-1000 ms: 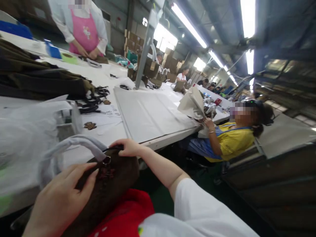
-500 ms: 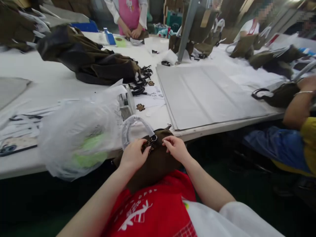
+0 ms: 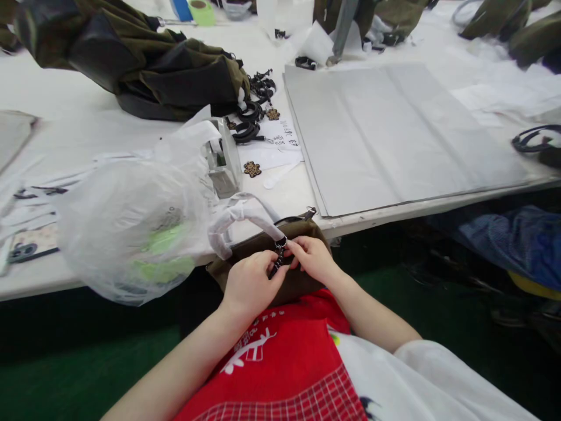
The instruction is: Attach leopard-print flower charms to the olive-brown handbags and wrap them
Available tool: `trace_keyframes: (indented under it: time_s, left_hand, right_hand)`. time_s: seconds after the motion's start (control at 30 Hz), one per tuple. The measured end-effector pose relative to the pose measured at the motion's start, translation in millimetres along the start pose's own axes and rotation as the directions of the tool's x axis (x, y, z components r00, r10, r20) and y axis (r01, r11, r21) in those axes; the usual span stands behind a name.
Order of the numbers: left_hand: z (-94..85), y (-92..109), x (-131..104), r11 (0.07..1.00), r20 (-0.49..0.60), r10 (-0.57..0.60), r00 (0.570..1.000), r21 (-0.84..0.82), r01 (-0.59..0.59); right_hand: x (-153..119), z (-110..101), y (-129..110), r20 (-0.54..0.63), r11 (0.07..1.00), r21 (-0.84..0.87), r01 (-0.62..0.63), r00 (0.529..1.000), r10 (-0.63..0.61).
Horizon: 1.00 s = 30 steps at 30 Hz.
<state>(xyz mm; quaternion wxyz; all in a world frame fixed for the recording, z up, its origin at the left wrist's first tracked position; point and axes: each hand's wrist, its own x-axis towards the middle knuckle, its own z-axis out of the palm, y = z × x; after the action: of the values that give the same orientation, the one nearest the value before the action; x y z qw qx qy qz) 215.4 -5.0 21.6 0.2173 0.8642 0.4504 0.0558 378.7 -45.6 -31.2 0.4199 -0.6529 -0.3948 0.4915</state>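
A brown handbag (image 3: 302, 287) leans at the table's front edge against my lap, its white-wrapped handle (image 3: 246, 214) standing up. A dark flower charm (image 3: 276, 264) hangs below the metal ring at the handle's base, seen nearly edge-on. My left hand (image 3: 250, 282) pinches this charm between thumb and fingers. Just right of the ring, my right hand (image 3: 314, 257) has its thumb and fingers pressed together; what they pinch is hidden. Another leopard-patterned flower charm (image 3: 252, 169) lies on the table.
A clear plastic bag (image 3: 127, 228) bulges over the table edge at left, near a phone (image 3: 33, 244). Large grey sheets (image 3: 394, 140) lie at right. Olive bags (image 3: 144, 70) and black straps (image 3: 249, 130) are further back. A clear plastic box (image 3: 225, 166) stands behind the handle.
My view has tipped downward. My right hand has come left to the ring, closer to my left hand. The charm has turned from its patterned face to nearly edge-on.
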Motion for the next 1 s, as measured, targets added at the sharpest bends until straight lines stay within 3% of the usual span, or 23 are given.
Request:
trace_keyframes:
  time_s: [0.27, 0.43, 0.5, 0.57, 0.63, 0.67, 0.77, 0.87, 1.0]
  left_hand:
    - [7.9, 3, 1, 0.970, 0.069, 0.130, 0.989, -0.218, -0.112]
    - [-2.6, -9, 5, 0.987, -0.109, 0.094, 0.990, -0.119, -0.107]
    - [-6.9, -9, 4, 0.973, -0.121, 0.207, 0.971, -0.078, -0.217]
    - [-9.7, -7, 4, 0.907, -0.080, 0.411, 0.908, -0.064, -0.417]
    - [-11.1, -6, 10, 0.834, -0.031, 0.551, 0.834, -0.018, -0.551]
    - [-11.7, -7, 16, 0.822, -0.015, 0.569, 0.822, 0.016, -0.569]
    - [-15.2, -17, 38, 0.854, 0.025, 0.515, 0.857, 0.067, -0.516]
    - [-20.4, -26, 55, 0.858, 0.080, 0.504, 0.860, 0.072, -0.509]
    - [-19.4, -23, 59, 0.849, 0.127, 0.513, 0.849, 0.075, -0.524]
  right_hand:
    - [4, 0, -2, 0.034, 0.976, 0.218, -0.010, 0.999, 0.002]
    - [4, -1, 2, 0.096, 0.964, 0.260, -0.053, 0.995, 0.028]
    - [4, -1, 3, 0.124, 0.956, 0.286, -0.070, 0.992, 0.036]
    - [3, -1, 3, 0.122, 0.957, 0.286, -0.037, 0.993, 0.002]
    - [2, -3, 1, 0.111, 0.969, 0.248, 0.009, 0.993, -0.037]
    - [1, -4, -1, 0.114, 0.978, 0.206, 0.030, 0.992, -0.055]
    - [-3, -12, -7, 0.133, 0.988, -0.051, 0.149, 0.981, -0.141]
    - [-7, -19, -11, 0.102, 0.901, -0.323, 0.291, 0.957, -0.272]
    - [-7, -21, -9, 0.089, 0.955, -0.244, 0.171, 0.984, -0.154]
